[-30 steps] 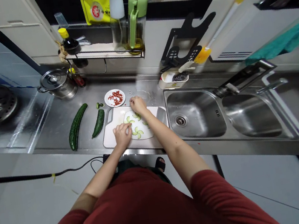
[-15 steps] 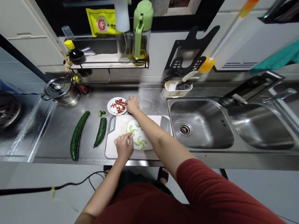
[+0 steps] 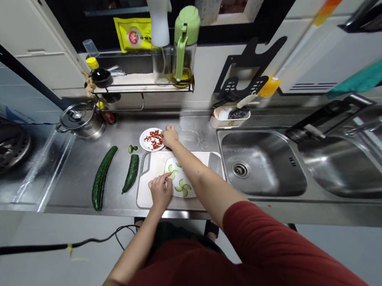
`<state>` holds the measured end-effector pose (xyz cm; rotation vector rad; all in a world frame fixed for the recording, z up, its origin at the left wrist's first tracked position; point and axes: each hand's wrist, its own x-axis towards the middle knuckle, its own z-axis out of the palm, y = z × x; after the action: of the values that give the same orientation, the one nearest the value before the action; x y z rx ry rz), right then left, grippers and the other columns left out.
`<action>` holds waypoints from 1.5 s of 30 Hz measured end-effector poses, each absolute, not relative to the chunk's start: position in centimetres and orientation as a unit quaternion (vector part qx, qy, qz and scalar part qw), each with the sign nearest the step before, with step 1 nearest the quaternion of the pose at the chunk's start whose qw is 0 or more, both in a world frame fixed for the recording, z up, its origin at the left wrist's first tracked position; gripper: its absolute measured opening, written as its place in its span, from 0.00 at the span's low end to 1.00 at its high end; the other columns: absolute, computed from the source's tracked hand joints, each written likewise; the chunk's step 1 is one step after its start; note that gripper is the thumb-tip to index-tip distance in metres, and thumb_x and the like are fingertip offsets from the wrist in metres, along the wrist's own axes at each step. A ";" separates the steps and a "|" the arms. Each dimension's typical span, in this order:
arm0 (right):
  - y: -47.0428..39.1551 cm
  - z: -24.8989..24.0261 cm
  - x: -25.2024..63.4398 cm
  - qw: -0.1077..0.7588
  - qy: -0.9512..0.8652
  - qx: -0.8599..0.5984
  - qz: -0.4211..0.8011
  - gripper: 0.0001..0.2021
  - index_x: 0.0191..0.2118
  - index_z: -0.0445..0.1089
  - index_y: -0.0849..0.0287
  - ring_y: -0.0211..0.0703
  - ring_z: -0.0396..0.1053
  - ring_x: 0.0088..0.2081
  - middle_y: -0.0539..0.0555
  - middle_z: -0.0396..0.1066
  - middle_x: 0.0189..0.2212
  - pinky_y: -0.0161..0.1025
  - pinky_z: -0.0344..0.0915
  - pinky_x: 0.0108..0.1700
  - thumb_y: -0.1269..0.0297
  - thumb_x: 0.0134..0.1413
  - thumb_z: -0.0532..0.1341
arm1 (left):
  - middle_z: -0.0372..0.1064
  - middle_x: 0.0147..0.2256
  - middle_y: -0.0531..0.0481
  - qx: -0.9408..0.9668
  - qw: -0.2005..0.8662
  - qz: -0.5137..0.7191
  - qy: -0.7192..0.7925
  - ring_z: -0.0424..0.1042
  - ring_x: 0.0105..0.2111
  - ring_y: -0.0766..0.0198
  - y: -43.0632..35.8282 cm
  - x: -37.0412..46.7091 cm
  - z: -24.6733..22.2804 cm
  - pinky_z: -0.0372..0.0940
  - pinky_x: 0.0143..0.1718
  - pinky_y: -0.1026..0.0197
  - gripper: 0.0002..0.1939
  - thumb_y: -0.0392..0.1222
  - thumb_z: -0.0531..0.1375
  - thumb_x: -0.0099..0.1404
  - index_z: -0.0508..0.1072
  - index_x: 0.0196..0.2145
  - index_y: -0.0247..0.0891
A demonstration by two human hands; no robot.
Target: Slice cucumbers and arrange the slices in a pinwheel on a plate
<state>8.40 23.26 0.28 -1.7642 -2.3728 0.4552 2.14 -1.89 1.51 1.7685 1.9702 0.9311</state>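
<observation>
A white plate (image 3: 189,192) with green cucumber slices (image 3: 183,188) laid in curved patterns rests on a pale cutting board (image 3: 144,194). My left hand (image 3: 161,191) is at the plate's left edge, its thumb and forefinger close together near a slice; what they hold, if anything, is too small to name. My right hand (image 3: 170,136) reaches to the right rim of a small white dish (image 3: 143,145) of chopped red pieces (image 3: 154,139). Its fingers are bent together, and their tips are hidden. My right forearm covers part of the plate.
Left of the board lie a long cucumber (image 3: 103,178), a shorter cucumber piece (image 3: 131,172) and small green ends (image 3: 131,149). A lidded pot (image 3: 81,124) stands behind. The sink (image 3: 262,165) is at the right, and a bottle shelf (image 3: 137,84) is above.
The whole view has shifted slightly, so things appear a little lower. Both hands remain at nearly the same places, the left by the plate and the right by the small dish.
</observation>
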 end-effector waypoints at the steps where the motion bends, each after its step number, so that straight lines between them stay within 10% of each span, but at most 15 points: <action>1: 23.3 0.2 8.3 0.076 -0.792 -0.587 0.149 0.13 0.42 0.76 0.56 0.54 0.53 0.51 0.61 0.60 0.50 0.46 0.58 0.48 0.68 0.59 0.53 | 0.74 0.35 0.51 0.620 0.169 0.327 0.693 0.70 0.35 0.63 -1.9 2.1 1.5 0.55 0.45 0.56 0.12 0.40 0.55 0.65 0.74 0.44 0.43; 28: 16.9 1.3 16.3 0.309 -0.690 -0.600 0.263 0.06 0.33 0.74 0.55 0.49 0.56 0.50 0.54 0.64 0.44 0.47 0.53 0.55 0.63 0.52 0.60 | 0.73 0.31 0.52 0.558 0.197 0.393 0.704 0.69 0.33 0.63 2.6 3.6 2.4 0.61 0.42 0.59 0.11 0.39 0.56 0.62 0.75 0.41 0.42; 45: 7.6 -0.5 19.1 0.236 -0.676 -0.668 0.201 0.07 0.33 0.73 0.54 0.55 0.48 0.55 0.56 0.60 0.51 0.49 0.44 0.54 0.62 0.55 0.58 | 0.70 0.43 0.46 0.615 0.157 0.206 0.745 0.63 0.46 0.52 5.4 5.3 2.5 0.51 0.45 0.51 0.09 0.46 0.56 0.64 0.74 0.40 0.46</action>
<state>19.11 7.64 -0.50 -1.8320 -1.8539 0.5524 5.32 5.38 2.47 1.7608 2.1309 0.5890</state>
